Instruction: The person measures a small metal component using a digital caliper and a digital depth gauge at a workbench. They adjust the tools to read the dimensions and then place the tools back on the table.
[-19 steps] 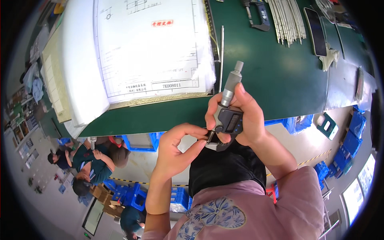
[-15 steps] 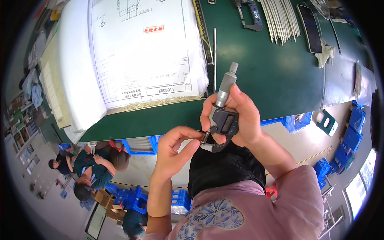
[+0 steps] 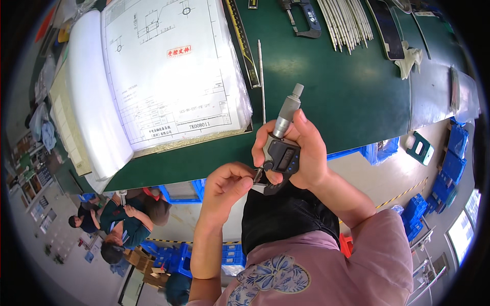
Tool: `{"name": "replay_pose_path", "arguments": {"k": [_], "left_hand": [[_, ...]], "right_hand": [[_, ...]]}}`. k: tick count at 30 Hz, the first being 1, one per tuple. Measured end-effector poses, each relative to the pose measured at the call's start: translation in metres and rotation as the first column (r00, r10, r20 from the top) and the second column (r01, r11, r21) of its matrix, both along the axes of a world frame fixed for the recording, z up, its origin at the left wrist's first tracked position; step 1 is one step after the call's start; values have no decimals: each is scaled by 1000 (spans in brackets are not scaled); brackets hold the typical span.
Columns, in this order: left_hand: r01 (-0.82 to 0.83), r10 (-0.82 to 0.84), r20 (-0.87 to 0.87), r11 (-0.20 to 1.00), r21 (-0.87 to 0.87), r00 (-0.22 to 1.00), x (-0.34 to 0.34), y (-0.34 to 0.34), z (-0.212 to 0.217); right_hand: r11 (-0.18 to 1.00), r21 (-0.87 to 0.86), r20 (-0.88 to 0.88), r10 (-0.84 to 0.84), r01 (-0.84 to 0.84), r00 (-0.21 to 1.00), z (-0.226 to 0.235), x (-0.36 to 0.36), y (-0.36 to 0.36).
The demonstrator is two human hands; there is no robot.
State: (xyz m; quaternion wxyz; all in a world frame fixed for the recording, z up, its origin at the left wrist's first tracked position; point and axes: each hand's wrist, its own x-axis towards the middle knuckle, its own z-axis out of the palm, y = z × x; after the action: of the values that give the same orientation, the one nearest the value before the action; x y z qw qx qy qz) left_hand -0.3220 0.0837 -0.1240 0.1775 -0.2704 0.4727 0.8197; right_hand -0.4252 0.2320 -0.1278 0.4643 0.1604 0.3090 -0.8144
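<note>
My right hand (image 3: 312, 153) is wrapped round a digital outside micrometer (image 3: 278, 153), with its grey thimble pointing up and away from me. Its frame opens toward my left hand. Thumb and fingers of my left hand (image 3: 224, 191) are pinched together right at the measuring gap, beside the spindle and anvil. Whatever small piece they grip is mostly covered by the fingertips, so I cannot name it. Both hands are held just off the near edge of the green table (image 3: 326, 97), above my lap.
An open binder with a technical drawing (image 3: 168, 86) lies at left. Beside it are a ruler (image 3: 243, 43) and a thin metal rod (image 3: 262, 76). Farther right lie another micrometer (image 3: 312, 23), a row of rods (image 3: 347, 23), a phone (image 3: 386, 30) and a cloth (image 3: 408, 62). People sit lower left.
The view has shifted a little, so the binder and tools appear farther left. Both hands keep the same grip, and the micrometer stays at nearly the same place.
</note>
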Motion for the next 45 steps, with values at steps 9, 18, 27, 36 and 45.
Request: {"name": "replay_pose_path", "arguments": {"k": [9, 18, 27, 36, 45], "left_hand": [[41, -41, -5, 999, 7, 999, -7, -7, 4], [47, -49, -16, 997, -67, 999, -5, -9, 7], [108, -108, -7, 992, -63, 994, -11, -8, 9], [84, -84, -2, 996, 13, 996, -8, -8, 5], [7, -7, 28, 1000, -7, 1000, -8, -9, 1]], "right_hand": [[998, 56, 13, -22, 21, 1000, -3, 2, -1], [995, 104, 40, 0, -5, 999, -1, 2, -4], [999, 16, 81, 48, -50, 996, -3, -1, 3], [1000, 19, 56, -17, 16, 998, -5, 0, -1], [991, 0, 101, -130, 131, 986, -3, -2, -8]]}}
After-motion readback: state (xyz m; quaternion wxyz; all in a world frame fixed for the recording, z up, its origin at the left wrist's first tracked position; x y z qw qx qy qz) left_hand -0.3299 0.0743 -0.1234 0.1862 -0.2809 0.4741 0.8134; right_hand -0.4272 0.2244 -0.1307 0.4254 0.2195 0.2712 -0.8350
